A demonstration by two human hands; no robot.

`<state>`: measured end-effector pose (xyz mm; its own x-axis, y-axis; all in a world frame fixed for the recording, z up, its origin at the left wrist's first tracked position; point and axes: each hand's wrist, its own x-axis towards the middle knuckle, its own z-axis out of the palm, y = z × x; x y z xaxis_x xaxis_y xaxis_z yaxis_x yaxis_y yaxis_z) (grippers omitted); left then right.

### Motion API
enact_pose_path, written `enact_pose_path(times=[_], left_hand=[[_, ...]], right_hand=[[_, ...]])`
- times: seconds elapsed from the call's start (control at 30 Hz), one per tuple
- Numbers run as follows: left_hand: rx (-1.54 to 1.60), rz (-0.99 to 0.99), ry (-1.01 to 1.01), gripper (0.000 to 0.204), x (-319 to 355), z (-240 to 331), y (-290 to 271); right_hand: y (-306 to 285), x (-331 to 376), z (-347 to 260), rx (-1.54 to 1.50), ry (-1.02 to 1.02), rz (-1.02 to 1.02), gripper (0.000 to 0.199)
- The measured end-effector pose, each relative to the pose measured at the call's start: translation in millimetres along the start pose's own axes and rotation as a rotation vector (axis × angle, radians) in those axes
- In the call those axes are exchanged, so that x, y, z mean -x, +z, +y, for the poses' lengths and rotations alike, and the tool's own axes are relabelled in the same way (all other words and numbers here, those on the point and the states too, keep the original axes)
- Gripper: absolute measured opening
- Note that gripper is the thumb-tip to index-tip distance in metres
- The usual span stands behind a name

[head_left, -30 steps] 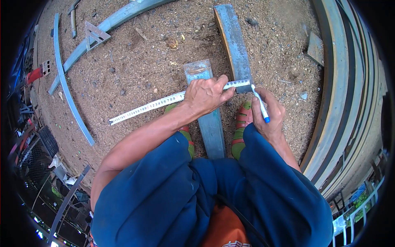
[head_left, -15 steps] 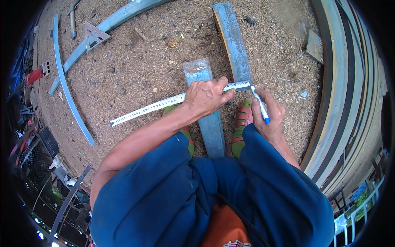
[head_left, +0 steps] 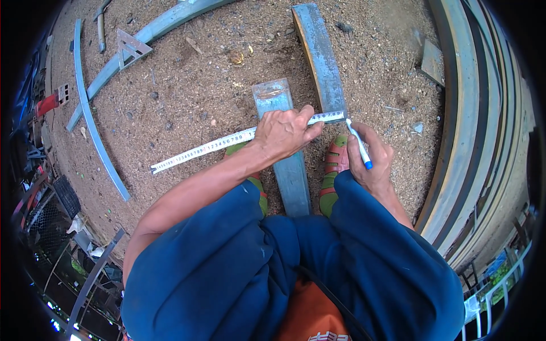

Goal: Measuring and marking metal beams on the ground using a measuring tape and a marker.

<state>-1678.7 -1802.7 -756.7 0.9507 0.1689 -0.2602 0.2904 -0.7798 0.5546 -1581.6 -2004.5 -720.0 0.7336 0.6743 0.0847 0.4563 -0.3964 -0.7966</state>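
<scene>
Hardly anything is shifting since the earlier frame: the left hand (head_left: pixel 284 132) is gripping a white tape (head_left: pixel 224 142) across a metal bar's (head_left: pixel 323 62) near end, the right hand (head_left: pixel 372 159) pinching a pen (head_left: pixel 361 146) just beside its corner. Keeping the tape flat would be helping; gravelly ground (head_left: pixel 412 182) is lying between that hand and stacked beams (head_left: pixel 467 85).

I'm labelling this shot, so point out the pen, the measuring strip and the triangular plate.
Pen (head_left: pixel 360 144): head view, on its white barrel.
Measuring strip (head_left: pixel 227 141): head view, numbered left stretch.
Triangular plate (head_left: pixel 134 43): head view, its upper side.
</scene>
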Motion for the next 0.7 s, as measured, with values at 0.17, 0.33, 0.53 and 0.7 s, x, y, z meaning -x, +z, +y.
enact_pose_path(times=[0.17,0.33,0.53,0.7], left_hand=[[-0.001,0.002,0.005,0.041,-0.3,0.0,1.2],[-0.007,0.004,0.008,0.041,-0.5,-0.7,2.5],[-0.026,-0.004,0.003,0.04,-0.8,-0.7,2.3],[-0.004,0.011,0.019,0.039,-0.8,-1.8,1.7]], right_hand=[[-0.8,2.1,-0.4,0.008,0.017,0.001,0.021],[-0.8,3.0,0.1,0.021,0.012,0.01,0.02],[-2.1,4.1,-1.6,0.021,0.022,0.005,0.02],[-1.2,4.2,-1.7,0.026,0.023,0.003,0.02]])
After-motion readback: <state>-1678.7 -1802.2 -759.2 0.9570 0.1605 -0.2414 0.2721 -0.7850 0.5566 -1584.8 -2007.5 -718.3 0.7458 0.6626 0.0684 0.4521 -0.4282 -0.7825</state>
